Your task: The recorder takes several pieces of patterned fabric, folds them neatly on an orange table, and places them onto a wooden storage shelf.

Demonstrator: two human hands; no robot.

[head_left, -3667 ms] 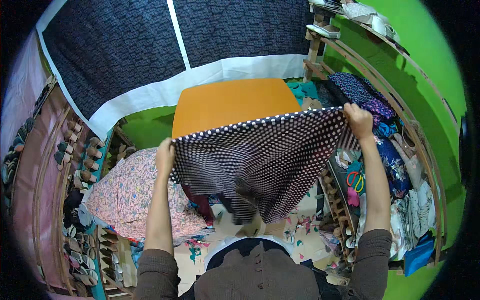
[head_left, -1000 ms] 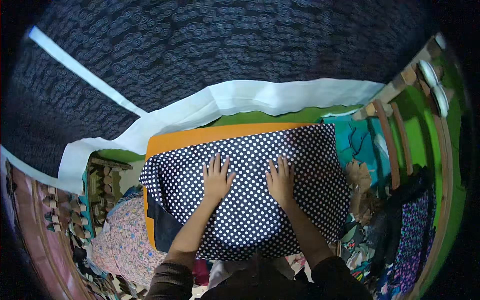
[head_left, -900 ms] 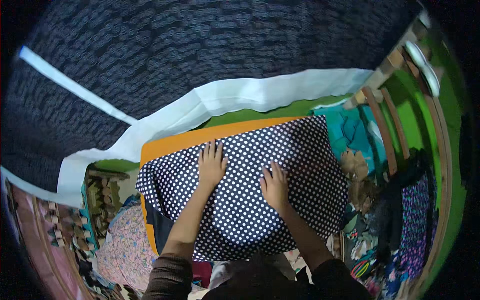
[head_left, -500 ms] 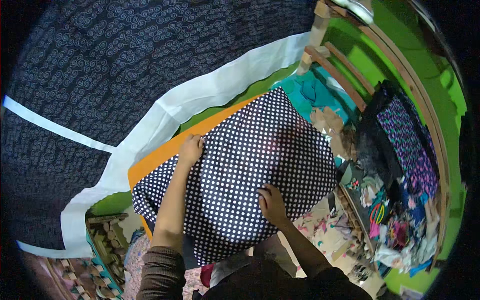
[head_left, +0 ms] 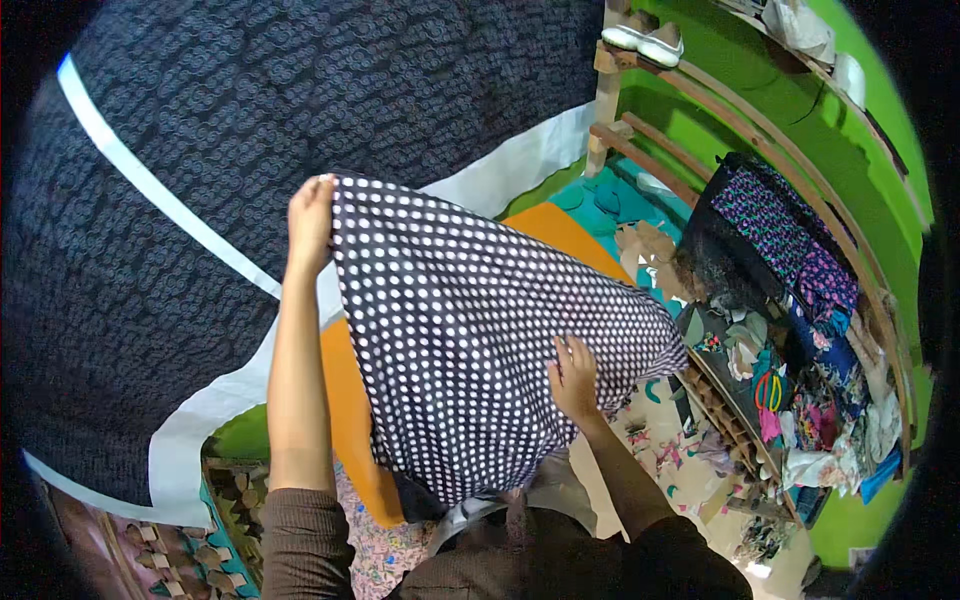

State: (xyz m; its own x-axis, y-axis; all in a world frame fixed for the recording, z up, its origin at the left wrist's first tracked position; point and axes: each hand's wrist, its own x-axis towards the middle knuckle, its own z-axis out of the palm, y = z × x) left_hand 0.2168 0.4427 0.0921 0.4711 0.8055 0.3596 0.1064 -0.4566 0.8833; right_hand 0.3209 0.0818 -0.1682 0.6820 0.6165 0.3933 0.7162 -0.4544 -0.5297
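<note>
A black cloth with white polka dots [head_left: 450,330] spreads in front of me, its upper left part lifted off the orange board [head_left: 350,430] beneath. Between the closed fingers of my left hand [head_left: 310,225], the cloth's upper left corner is held up. My right hand [head_left: 575,382] rests on the right half of the cloth with its fingers stretched out. Orange shows along the board's left side and at its far right corner; the cloth hides the rest. On the right the cloth's end gathers into folds and hangs past the board.
A dark patterned curtain [head_left: 400,100] with a white border hangs at the far left. On the right, a wooden rail [head_left: 740,100] runs along a green wall, with white-soled shoes [head_left: 645,42] on top. Scissors with coloured handles [head_left: 768,392] lie among fabric scraps [head_left: 820,430].
My left hand has moved up and left, raising the cloth's corner off the board. The right hand has shifted slightly right and up, its fingers straighter. The view has turned a little.
</note>
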